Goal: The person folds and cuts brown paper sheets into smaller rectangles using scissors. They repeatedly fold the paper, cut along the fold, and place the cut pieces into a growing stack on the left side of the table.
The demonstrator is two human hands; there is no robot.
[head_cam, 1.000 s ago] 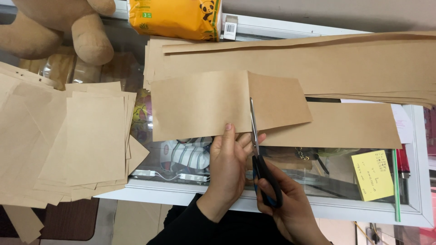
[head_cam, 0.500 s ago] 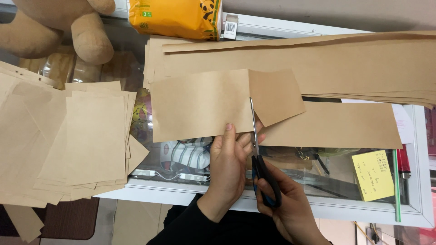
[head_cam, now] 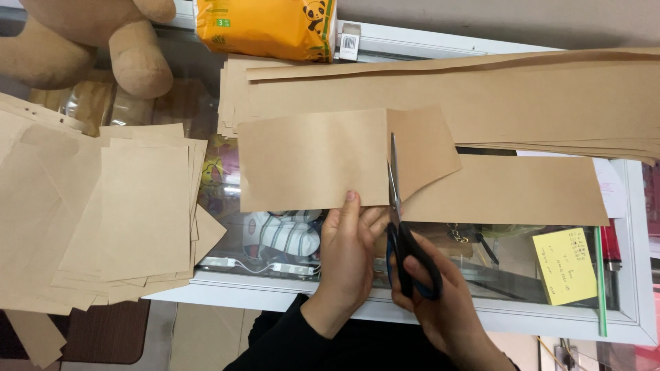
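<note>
My left hand pinches the lower edge of a brown paper sheet held flat above a glass-topped counter. My right hand grips black-and-blue-handled scissors, whose blades run up through the sheet near its right end. The piece to the right of the blades tilts away, almost cut off. Under it lies another brown strip.
A fanned pile of cut brown sheets lies at the left. A stack of long brown sheets fills the back right. A plush bear and an orange tissue pack sit at the back. A yellow sticky note lies at right.
The scissor blades have advanced up through the sheet. The right-hand piece has swung further away from the main sheet.
</note>
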